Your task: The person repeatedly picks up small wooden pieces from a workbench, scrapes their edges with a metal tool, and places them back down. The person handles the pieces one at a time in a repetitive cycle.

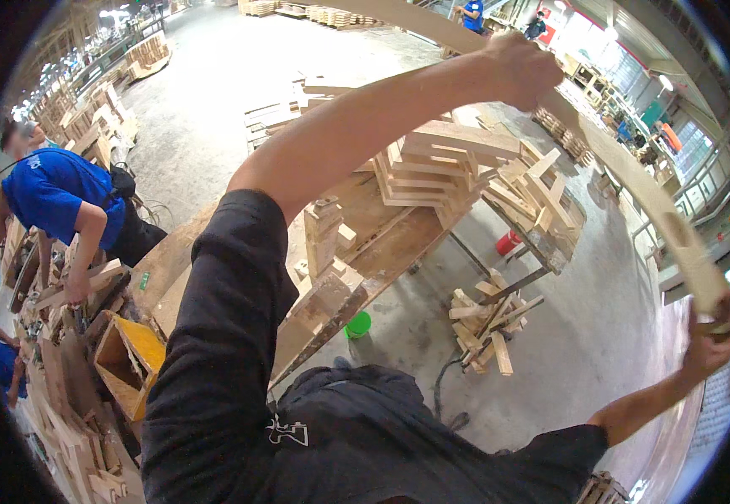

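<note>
a worktop bearing stacked wood parts runs from 9 to 2 o'clock above a grey floor, a green bucket at 6. the plank, long, pale and bowed in this view, arcs from 12 to 3 o'clock. the left hand, arm raised, curls its fingers over it at 1; the right hand wraps its end at 3.

On the floor, the bucket stands left of the wood pile.
</note>
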The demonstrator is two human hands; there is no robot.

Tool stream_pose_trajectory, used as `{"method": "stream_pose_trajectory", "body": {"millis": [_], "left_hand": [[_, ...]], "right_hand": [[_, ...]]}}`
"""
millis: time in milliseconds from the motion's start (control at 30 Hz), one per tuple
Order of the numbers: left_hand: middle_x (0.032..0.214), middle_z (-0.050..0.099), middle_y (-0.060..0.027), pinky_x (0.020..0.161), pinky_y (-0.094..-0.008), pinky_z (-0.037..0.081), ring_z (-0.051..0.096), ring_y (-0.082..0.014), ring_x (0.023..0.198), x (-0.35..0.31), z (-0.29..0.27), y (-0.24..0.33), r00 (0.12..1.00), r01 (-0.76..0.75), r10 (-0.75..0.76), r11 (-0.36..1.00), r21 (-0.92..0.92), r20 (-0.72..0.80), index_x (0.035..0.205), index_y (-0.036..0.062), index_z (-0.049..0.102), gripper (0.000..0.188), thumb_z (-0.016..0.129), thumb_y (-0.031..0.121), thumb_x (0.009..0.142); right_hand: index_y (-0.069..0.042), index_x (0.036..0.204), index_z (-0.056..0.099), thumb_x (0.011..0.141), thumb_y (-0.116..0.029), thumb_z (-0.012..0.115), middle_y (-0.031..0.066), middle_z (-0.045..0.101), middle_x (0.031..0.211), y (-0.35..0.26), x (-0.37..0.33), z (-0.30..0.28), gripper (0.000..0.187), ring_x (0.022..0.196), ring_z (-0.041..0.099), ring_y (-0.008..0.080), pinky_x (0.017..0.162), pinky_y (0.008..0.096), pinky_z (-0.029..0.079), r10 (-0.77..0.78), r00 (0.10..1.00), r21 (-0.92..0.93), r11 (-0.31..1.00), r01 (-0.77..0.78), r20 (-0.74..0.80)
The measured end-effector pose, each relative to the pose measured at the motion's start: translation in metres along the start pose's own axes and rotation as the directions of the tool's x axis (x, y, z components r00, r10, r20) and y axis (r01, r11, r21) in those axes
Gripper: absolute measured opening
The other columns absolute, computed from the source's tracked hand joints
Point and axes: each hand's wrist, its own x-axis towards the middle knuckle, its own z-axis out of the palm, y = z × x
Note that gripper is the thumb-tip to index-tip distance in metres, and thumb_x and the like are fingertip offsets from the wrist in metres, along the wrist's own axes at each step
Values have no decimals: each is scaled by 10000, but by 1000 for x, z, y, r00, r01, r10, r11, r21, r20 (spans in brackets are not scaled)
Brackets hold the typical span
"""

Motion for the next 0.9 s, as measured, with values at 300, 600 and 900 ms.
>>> {"method": "stream_pose_trajectory", "body": {"millis": [300,600,900], "left_hand": [[840,655,-60,686,-375,532,674,-231,834,-41,114,-29,997,82,-81,992,93,-14,1007,123,656,583,633,643,743],[881,647,-112,712,-409,541,645,-273,928,-17,202,-98,942,142,-160,987,80,295,1175,100,605,918,590,820,607],[1266,581,-118,977,-554,423,528,-298,1207,-74,243,-181,657,458,-440,878,139,613,1319,135,521,930,588,807,679]], "right_hand": [[-40,857,431,729,25,723,206,639,1162,-3,-108,192,326,825,615,340,734,405,490,-124,976,190,978,90,177],[-15,1089,521,673,100,683,185,648,989,6,-82,330,461,812,644,348,632,407,506,-131,990,272,956,112,53],[36,1163,571,718,112,634,189,662,938,29,-40,416,455,763,650,326,646,380,528,-187,943,158,976,148,274]]}}
